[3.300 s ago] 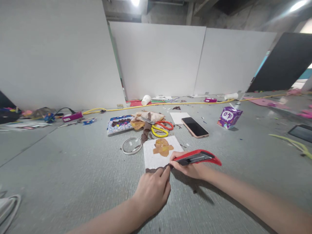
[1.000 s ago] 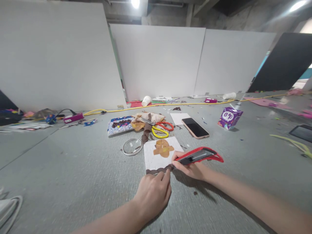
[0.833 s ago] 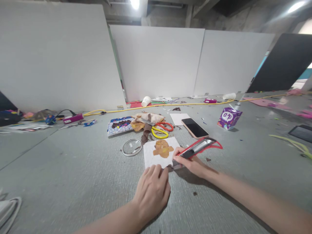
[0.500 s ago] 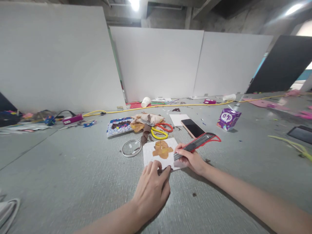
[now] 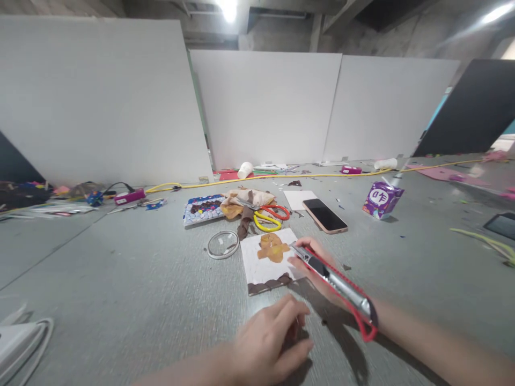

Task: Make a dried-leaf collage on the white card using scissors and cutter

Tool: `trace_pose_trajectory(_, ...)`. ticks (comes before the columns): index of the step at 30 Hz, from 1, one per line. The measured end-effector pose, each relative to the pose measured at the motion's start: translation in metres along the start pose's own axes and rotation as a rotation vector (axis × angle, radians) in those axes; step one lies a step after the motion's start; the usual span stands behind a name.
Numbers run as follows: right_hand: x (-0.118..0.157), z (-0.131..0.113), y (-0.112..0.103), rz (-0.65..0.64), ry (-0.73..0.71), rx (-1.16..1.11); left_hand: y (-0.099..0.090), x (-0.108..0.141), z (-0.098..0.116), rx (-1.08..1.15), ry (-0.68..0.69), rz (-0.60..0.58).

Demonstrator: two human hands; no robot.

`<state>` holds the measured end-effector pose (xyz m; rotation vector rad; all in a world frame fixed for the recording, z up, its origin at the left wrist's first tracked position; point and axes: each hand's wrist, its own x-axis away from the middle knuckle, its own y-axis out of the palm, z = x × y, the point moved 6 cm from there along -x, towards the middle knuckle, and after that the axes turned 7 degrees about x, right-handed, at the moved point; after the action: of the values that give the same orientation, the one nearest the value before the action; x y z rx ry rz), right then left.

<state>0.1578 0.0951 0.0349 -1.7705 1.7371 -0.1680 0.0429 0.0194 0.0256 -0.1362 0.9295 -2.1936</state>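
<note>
A white square card (image 5: 251,262) lies on the grey floor, with an ochre shape (image 5: 273,248) on its upper part and a dark brown strip (image 5: 269,284) along its near edge. My right hand (image 5: 317,257) is at the card's right side, closed on a red and silver cutter knife (image 5: 338,281), whose tip points toward the ochre shape. Just nearer than the card is my left hand (image 5: 277,335), blurred, with curled fingers off the card; thumb and forefinger are apart and nothing shows between them.
Scissors (image 5: 268,221) rest on crumpled cloth (image 5: 241,201) behind the card, beside a patterned panel (image 5: 201,217). Around are a ring (image 5: 222,254), a phone (image 5: 324,216), a white sheet (image 5: 296,199), a purple drink carton (image 5: 382,200) and a yellow cable (image 5: 309,175).
My left hand has drawn back off the card toward me, uncovering the brown strip. In my right hand the knife has swung round, its handle now toward me rather than over the phone.
</note>
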Motion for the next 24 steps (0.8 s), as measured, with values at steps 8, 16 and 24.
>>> trace_pose_trajectory(8,-0.006,0.008,0.012,-0.145,-0.054,-0.267,-0.002,-0.009,-0.017,0.677,-0.177,0.127)
trace_pose_trajectory(16,-0.008,0.011,0.016,-0.195,0.148,-0.582,-0.003,-0.014,-0.046,1.255,-0.369,0.208)
trace_pose_trajectory(24,0.002,-0.01,0.019,-0.199,0.195,-0.594,0.001,-0.015,-0.046,1.056,-0.405,0.217)
